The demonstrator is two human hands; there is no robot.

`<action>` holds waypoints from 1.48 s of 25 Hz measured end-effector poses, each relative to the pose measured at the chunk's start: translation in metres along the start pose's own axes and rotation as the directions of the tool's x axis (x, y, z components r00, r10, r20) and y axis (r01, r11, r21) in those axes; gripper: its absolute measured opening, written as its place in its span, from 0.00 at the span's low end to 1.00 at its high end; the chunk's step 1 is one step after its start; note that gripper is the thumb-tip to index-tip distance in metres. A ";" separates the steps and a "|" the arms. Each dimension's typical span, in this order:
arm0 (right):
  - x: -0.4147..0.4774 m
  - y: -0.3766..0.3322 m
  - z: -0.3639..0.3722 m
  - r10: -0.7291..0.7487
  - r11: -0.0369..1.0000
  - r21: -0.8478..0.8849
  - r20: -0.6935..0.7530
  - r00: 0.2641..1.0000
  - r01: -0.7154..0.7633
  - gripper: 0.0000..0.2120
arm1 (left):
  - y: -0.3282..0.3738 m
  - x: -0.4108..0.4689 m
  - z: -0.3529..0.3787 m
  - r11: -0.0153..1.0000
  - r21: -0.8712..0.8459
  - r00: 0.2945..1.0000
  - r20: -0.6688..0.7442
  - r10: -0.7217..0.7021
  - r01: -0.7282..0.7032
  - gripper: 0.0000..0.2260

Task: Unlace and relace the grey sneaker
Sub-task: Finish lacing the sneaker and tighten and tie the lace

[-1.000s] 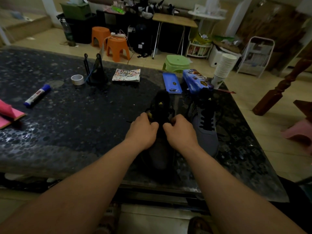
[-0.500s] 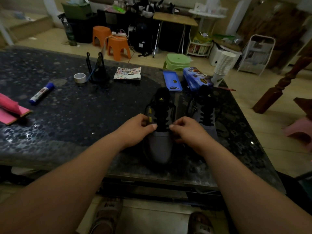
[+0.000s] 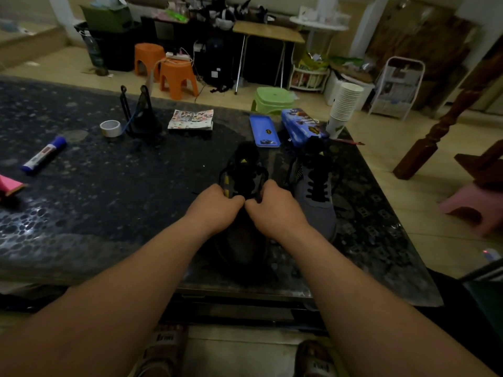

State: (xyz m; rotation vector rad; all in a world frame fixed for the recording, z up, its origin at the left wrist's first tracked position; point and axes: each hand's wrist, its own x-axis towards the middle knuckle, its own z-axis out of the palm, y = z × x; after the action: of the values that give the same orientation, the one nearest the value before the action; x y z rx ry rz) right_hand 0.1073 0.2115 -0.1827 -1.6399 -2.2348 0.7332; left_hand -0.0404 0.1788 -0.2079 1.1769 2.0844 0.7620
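A grey sneaker [image 3: 245,240] with a black tongue and black laces lies on the dark speckled table [image 3: 114,186], toe toward me. My left hand [image 3: 215,210] and my right hand [image 3: 275,210] sit side by side over its lace area, fingers curled, each pinching the black lace. The fingertips and the lower eyelets are hidden under my hands. A second grey sneaker [image 3: 315,197], laced in black, lies just to the right.
Behind the shoes lie a blue tray [image 3: 264,130], a blue tin box [image 3: 302,126] and a stack of paper cups [image 3: 344,107]. Further left are a booklet [image 3: 192,119], a black stand [image 3: 141,112], a tape roll [image 3: 110,128] and a marker [image 3: 45,155]. The table's front edge is near my elbows.
Half a second ago my hands were a little apart with the sneaker's grey toe showing; now they have closed together over the laces again and cover more of the shoe.
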 end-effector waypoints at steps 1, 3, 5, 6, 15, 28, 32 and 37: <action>-0.002 0.000 0.001 -0.009 1.000 -0.019 -0.009 1.000 0.009 0.13 | 0.001 0.000 0.001 1.000 0.021 1.000 -0.005 -0.003 0.003 0.16; -0.004 0.001 0.004 -0.020 1.000 -0.024 -0.040 0.999 0.019 0.11 | 0.003 -0.002 0.003 0.994 0.106 1.000 -0.013 0.010 -0.008 0.17; -0.003 0.008 0.004 -0.011 1.000 0.020 -0.049 0.999 0.012 0.09 | 0.001 -0.002 0.003 0.987 0.154 0.999 -0.004 0.047 -0.046 0.15; -0.001 0.013 0.003 0.004 0.998 0.064 -0.031 1.000 -0.002 0.10 | -0.004 -0.002 0.000 0.991 0.111 0.998 0.022 0.066 -0.068 0.14; 0.022 0.015 -0.001 0.026 0.898 0.439 -0.111 0.994 0.026 0.08 | -0.009 0.013 -0.020 0.926 -0.189 0.944 -0.111 0.310 -0.327 0.07; 0.039 0.013 -0.004 -0.128 0.969 0.190 -0.170 0.977 0.160 0.07 | 0.002 0.028 -0.015 0.881 0.079 0.863 -0.174 0.474 -0.467 0.05; 0.040 0.023 0.000 0.084 0.812 0.577 0.024 0.996 -0.082 0.09 | -0.011 0.031 -0.016 0.895 -0.254 0.930 -0.130 0.343 -0.366 0.07; 0.022 0.029 0.008 0.115 0.824 0.543 0.117 0.987 -0.160 0.15 | -0.034 0.027 -0.008 0.959 -0.260 0.992 0.035 0.123 -0.110 0.19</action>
State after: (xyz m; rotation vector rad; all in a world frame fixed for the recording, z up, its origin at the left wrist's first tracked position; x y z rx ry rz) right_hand 0.1198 0.2370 -0.2066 -1.4931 -1.7161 1.3541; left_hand -0.0748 0.1862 -0.2335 1.1675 1.8213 1.0138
